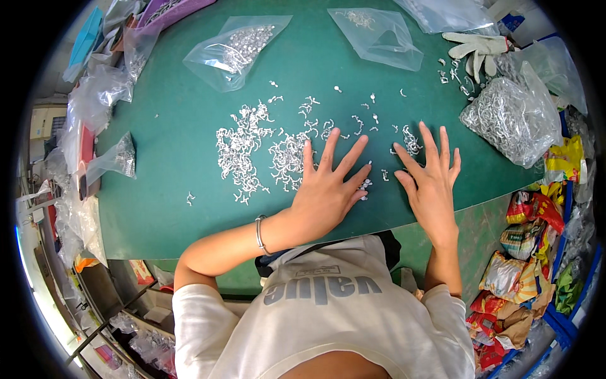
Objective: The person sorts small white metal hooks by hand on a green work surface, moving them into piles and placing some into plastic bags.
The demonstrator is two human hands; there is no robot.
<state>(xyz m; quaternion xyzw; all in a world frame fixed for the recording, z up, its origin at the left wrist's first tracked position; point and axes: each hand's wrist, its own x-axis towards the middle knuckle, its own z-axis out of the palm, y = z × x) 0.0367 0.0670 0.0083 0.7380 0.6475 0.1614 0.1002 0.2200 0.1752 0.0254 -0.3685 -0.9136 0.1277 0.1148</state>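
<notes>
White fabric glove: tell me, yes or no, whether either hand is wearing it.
No, the white fabric glove lies on the green tabletop, and the left hand and right hand are bare.

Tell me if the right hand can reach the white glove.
Probably yes: the white glove lies beyond the right hand, with only small loose silvery pieces seemingly between them.

The tabletop (170, 139) is green, the small parts (243, 155) silvery, the glove (470, 45) white, the container (84, 39) perhaps turquoise.

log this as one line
left hand: spread by small silvery metallic-looking parts | right hand: spread by smaller silvery cluster | surface: green tabletop
</notes>
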